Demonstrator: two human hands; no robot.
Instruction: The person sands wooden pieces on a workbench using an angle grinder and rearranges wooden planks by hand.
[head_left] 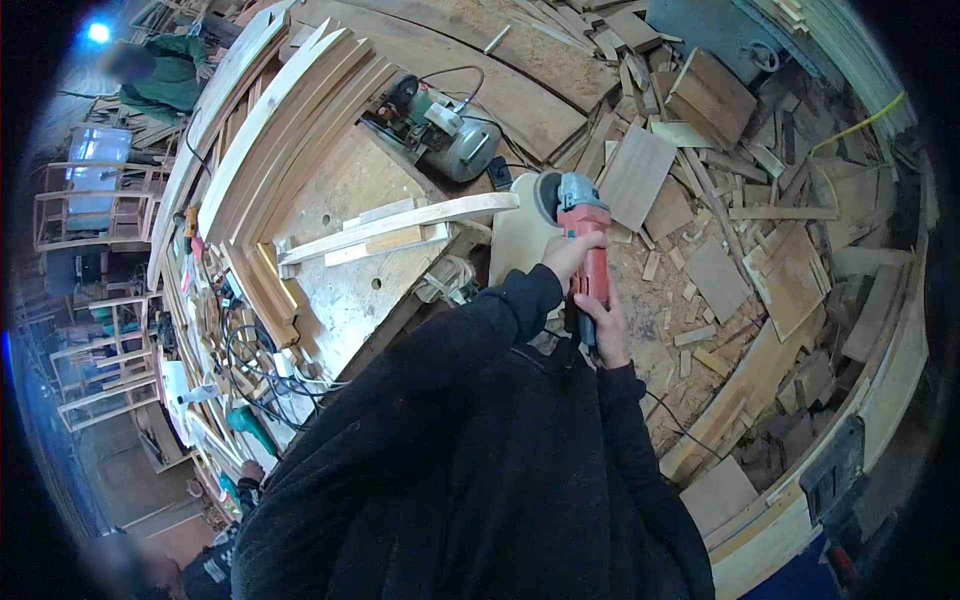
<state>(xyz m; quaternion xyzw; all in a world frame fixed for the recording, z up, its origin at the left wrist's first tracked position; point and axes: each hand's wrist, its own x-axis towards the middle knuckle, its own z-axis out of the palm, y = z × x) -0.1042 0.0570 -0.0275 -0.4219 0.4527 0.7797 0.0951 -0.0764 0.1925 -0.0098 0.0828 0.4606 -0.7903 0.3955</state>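
Note:
My left hand [570,259] is closed round the red body of an angle grinder [590,225]. My right hand [611,328] grips the same tool lower down, near its rear end. A dark round disc [546,197] sits at the grinder's head, facing left. Just left of the disc, a long pale wooden piece [420,216] reaches out past the workbench [345,285] edge; I cannot tell whether the two touch. Behind the disc is a pale tan panel [510,245]. Shorter wood strips [388,243] lie beside the long piece on the bench.
Curved wooden parts [290,130] are stacked at the bench's far left. An air compressor [465,145] stands behind. Offcuts [720,280] and sawdust cover the floor at right. A power cord [680,425] trails there. Other people [170,75] are at the left, one near a green tool [250,428].

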